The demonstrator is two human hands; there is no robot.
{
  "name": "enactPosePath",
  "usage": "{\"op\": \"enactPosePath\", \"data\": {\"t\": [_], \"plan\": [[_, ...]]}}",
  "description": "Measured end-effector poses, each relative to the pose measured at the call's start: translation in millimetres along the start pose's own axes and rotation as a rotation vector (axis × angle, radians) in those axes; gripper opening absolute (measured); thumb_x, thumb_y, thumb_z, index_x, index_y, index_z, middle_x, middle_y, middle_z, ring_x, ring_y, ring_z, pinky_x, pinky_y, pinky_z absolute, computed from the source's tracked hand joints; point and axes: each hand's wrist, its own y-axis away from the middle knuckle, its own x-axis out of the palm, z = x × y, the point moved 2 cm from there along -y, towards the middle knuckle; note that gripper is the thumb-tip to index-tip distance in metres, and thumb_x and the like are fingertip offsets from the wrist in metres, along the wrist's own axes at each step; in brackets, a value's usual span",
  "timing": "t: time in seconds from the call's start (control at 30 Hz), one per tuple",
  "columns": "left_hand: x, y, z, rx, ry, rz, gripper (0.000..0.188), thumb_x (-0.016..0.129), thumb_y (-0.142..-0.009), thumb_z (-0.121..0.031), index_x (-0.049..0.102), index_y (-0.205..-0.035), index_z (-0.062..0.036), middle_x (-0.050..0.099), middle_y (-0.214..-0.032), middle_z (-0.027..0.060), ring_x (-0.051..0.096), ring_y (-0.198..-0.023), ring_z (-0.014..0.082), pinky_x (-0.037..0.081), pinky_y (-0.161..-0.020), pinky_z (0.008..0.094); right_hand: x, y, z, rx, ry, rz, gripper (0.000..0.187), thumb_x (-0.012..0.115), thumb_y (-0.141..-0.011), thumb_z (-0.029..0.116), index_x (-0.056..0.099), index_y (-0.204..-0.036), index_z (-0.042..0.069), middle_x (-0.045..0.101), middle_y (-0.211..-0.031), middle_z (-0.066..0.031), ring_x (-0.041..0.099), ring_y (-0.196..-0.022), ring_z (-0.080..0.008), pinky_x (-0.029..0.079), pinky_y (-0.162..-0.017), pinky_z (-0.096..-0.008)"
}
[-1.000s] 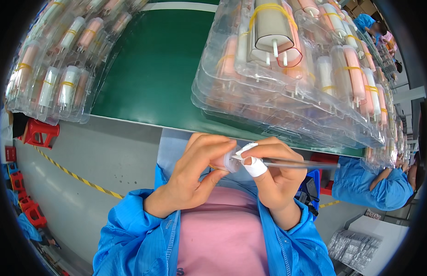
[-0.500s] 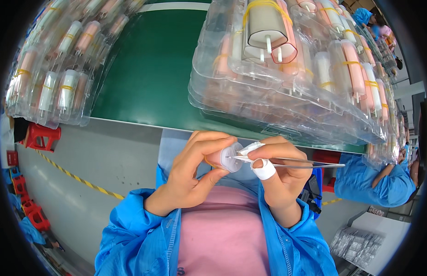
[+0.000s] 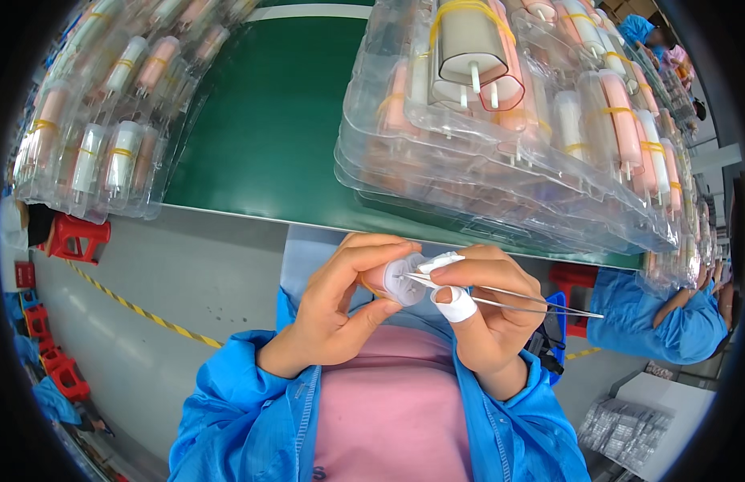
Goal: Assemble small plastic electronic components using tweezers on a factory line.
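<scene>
My left hand (image 3: 338, 305) grips a pink cylinder (image 3: 374, 279) by its sides, its clear round end turned to the right. A yellow band shows at its edge. Metal tweezers (image 3: 509, 294) lie in my right hand (image 3: 494, 309), their tips at the middle of that clear end; whether they pinch anything there is too small to tell. A folded white wipe (image 3: 441, 261) is also held between the right fingers. White tape (image 3: 457, 306) wraps the right thumb. Both hands are in front of my body, just off the table's near edge.
Stacked clear plastic trays (image 3: 501, 181) with pink, white and grey cylinders stand on the green table (image 3: 260, 120) at right. More filled trays (image 3: 91, 153) are at left. Red stools (image 3: 77, 237) and a co-worker's blue sleeve (image 3: 653, 313) show beyond the table edge.
The tweezers' back ends now show apart, where their arms lay closer together before. Their tips stay at the cylinder's clear end. The whole view has shifted slightly.
</scene>
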Motion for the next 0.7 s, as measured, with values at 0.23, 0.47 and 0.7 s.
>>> {"op": "enactPosePath", "data": {"t": [0.23,0.47,0.7], "plan": [[6.4,-3.5,-2.1,0.089,-0.146,-0.089,0.047,0.064,-0.073,0.006,0.051,-0.118,0.0033,0.053,-0.120,0.0202,0.052,-0.103,0.0292,0.047,-0.077,0.0302,-1.4,-2.2,3.8,-0.071,0.098,0.024,0.019,0.071,-0.067,-0.003,0.067,-0.085,0.000,0.065,-0.077,-0.0136,0.064,-0.066,-0.0233,0.049,-0.058,-0.0280],[1.9,0.2,-0.5,0.109,-0.223,-0.011,0.043,0.060,-0.086,-0.004,0.042,-0.124,0.0038,0.044,-0.124,0.0239,0.047,-0.114,0.0290,0.048,-0.087,0.0345,4.4,1.0,4.1,-0.092,0.126,-0.014,0.022,0.075,-0.065,0.000,0.067,-0.086,0.000,0.065,-0.077,-0.0127,0.064,-0.067,-0.0247,0.050,-0.059,-0.0301],[2.6,-4.4,-5.8,0.174,-0.315,-0.033,0.044,0.060,-0.083,0.001,0.044,-0.124,0.0020,0.047,-0.121,0.0233,0.048,-0.110,0.0292,0.049,-0.083,0.0341,10.7,2.1,2.2,-0.070,0.066,-0.078,0.017,0.074,-0.067,0.000,0.067,-0.083,0.000,0.065,-0.077,-0.0120,0.063,-0.067,-0.0250,0.049,-0.059,-0.0306]]}}
